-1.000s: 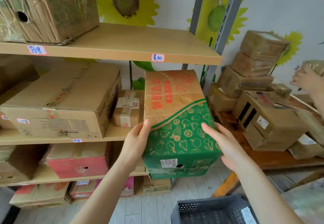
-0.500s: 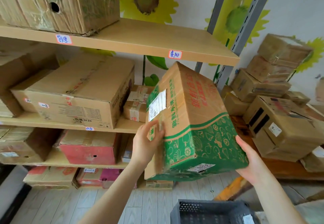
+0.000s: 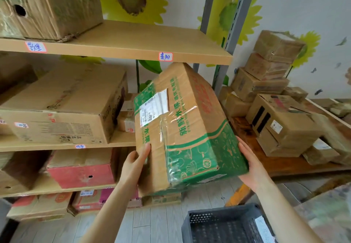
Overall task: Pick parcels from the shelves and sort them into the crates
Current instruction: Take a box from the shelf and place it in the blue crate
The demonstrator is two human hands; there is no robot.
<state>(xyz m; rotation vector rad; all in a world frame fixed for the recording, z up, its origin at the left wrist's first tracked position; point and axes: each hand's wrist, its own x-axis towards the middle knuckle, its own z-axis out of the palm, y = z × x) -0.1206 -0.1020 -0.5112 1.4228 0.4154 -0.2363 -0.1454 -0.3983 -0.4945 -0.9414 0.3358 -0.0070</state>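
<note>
Head view: the only camera, looking forward and down over both forearms.
Box [image 3: 182,128]: brown-and-green fruit carton, held in the air in front of the shelves [image 3: 47,146], tilted with one corner low, touching no shelf, above and left of the crate [image 3: 222,210].
Left grip [image 3: 135,162]: narrow, thumb on the taped face near the lower left corner, fingers hidden behind the carton, pinching that edge.
Right grip [image 3: 250,164]: wide, palm and straight fingers laid flat against the green lower right side, propping rather than clasping.
Shipping label [image 3: 153,107]: white, under clear tape on the upper face, turned toward the camera.
Crate: dark grey mesh, on the floor at lower right, only partly in frame.
Worktop [image 3: 284,166]: low wooden bench at right, piled with more cartons.
Handling: probably stiff enough to carry by its walls, though creased and dented; likely of some weight, judging by the two-handed hold; likely slick along the tape and glossy print.
Where to hold: best at opposite lower edges or corners, fingers underneath, away from the taped seam.
Risk: could slide off the flat right palm while tilted.
</note>
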